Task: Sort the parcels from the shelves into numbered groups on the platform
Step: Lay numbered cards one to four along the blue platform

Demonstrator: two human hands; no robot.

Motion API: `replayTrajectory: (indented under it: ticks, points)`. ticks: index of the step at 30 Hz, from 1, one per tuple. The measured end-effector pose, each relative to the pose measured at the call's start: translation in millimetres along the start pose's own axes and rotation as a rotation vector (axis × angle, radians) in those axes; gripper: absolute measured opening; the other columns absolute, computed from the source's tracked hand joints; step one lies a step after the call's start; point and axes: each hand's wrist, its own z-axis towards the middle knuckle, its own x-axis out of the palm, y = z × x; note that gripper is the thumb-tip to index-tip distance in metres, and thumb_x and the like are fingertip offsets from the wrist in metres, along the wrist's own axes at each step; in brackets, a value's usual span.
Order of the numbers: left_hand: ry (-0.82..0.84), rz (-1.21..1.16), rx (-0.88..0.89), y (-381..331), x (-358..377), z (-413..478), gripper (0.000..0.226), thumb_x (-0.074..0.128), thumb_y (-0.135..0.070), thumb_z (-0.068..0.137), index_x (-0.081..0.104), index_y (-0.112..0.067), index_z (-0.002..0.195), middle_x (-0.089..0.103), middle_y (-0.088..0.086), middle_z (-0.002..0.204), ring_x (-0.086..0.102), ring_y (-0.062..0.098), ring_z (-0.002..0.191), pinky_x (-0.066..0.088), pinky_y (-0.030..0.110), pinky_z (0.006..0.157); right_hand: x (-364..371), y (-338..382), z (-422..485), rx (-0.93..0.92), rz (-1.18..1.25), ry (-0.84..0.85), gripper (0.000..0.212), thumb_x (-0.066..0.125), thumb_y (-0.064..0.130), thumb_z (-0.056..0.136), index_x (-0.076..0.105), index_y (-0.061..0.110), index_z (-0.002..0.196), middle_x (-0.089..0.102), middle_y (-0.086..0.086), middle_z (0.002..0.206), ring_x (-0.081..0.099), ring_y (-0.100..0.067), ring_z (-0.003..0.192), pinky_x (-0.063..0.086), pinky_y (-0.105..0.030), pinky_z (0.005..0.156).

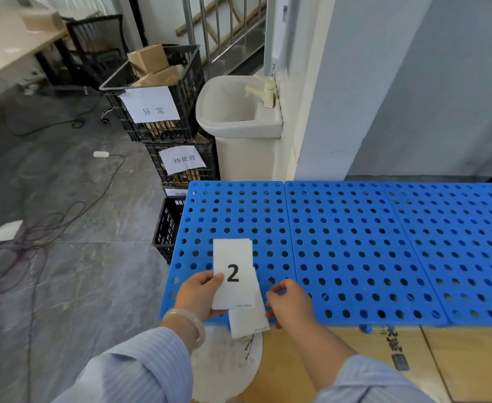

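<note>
A blue perforated platform (355, 242) stretches from the centre to the right edge. Over its near left corner my left hand (198, 295) pinches a white card printed with the number 2 (233, 274), thumb on its left edge. Under that card lies a second white card (247, 324), which sticks out over the platform's front edge. My right hand (291, 303) holds this lower card by its right side, fingers curled. No parcels lie on the platform.
Stacked black crates with paper labels (163, 112) hold cardboard boxes at the platform's far left. A white washbasin (239, 109) stands behind the platform against a pale wall. Cables (35, 234) trail over the grey floor on the left. Cardboard boxes (413, 359) sit under the platform's front edge.
</note>
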Motion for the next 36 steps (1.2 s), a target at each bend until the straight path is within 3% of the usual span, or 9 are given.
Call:
replayTrajectory:
  ticks: [3,6,14,22,24,28,32,36]
  points:
    - [0.028,-0.001,0.011,-4,17,-4,0.004,0.062,-0.02,0.092,0.062,-0.017,0.092,0.065,0.013,0.104,0.062,0.031,0.098,0.059,0.045,0.071,-19,13,-4,-0.051,0.21,0.02,0.02,0.056,0.034,0.094,0.059,0.014,0.093,0.068,-0.004,0.089,0.069,-0.015,0.075,0.061,-0.036,0.066]
    - [0.081,-0.018,0.005,-7,41,-9,0.002,0.062,-0.019,0.092,0.061,-0.017,0.091,0.064,0.012,0.103,0.062,0.029,0.097,0.059,0.046,0.073,-39,16,-9,-0.068,0.24,0.045,0.029,0.064,0.04,0.089,0.062,0.012,0.093,0.068,-0.002,0.09,0.068,-0.013,0.08,0.061,-0.036,0.068]
    - [0.158,0.055,0.017,-2,116,-29,0.01,0.065,-0.022,0.09,0.063,-0.015,0.096,0.067,0.013,0.102,0.063,0.029,0.096,0.059,0.048,0.076,-112,-18,-3,-0.064,0.254,-0.002,0.023,0.07,0.03,0.086,0.064,0.008,0.092,0.07,-0.005,0.091,0.069,-0.016,0.082,0.061,-0.037,0.068]
    - [0.177,0.02,-0.001,7,201,-54,0.007,0.058,-0.024,0.095,0.061,-0.017,0.094,0.065,0.011,0.1,0.062,0.027,0.094,0.059,0.043,0.069,-187,-59,12,-0.077,0.242,-0.047,0.015,0.068,0.026,0.088,0.064,0.013,0.081,0.069,-0.003,0.086,0.067,-0.015,0.079,0.058,-0.026,0.058]
    - [0.166,0.053,0.017,13,218,-57,0.007,0.057,-0.023,0.095,0.061,-0.018,0.092,0.065,0.01,0.099,0.062,0.025,0.09,0.058,0.039,0.065,-200,-70,17,-0.069,0.254,-0.055,0.013,0.069,0.025,0.088,0.064,0.013,0.082,0.069,-0.004,0.087,0.067,-0.015,0.078,0.058,-0.027,0.058]
    - [0.122,0.067,0.018,22,241,-59,0.007,0.057,-0.025,0.095,0.061,-0.02,0.091,0.064,0.009,0.096,0.061,0.024,0.088,0.059,0.043,0.07,-221,-93,30,-0.032,0.256,-0.081,0.012,0.07,0.025,0.087,0.062,0.019,0.082,0.067,-0.002,0.09,0.066,-0.017,0.082,0.06,-0.037,0.071]
    - [0.063,0.042,0.004,28,248,-53,0.006,0.058,-0.024,0.095,0.061,-0.019,0.094,0.066,0.008,0.096,0.062,0.024,0.088,0.06,0.042,0.068,-234,-114,42,0.036,0.26,-0.079,0.012,0.07,0.024,0.087,0.06,0.018,0.084,0.064,-0.001,0.089,0.063,-0.015,0.077,0.06,-0.035,0.067]
    - [-0.027,0.067,0.018,32,241,-43,0.005,0.059,-0.026,0.094,0.06,-0.021,0.094,0.065,0.007,0.097,0.062,0.025,0.088,0.059,0.043,0.07,-237,-133,53,0.101,0.226,-0.059,0.012,0.07,0.023,0.088,0.061,0.015,0.084,0.067,-0.007,0.093,0.065,-0.02,0.08,0.061,-0.042,0.07]
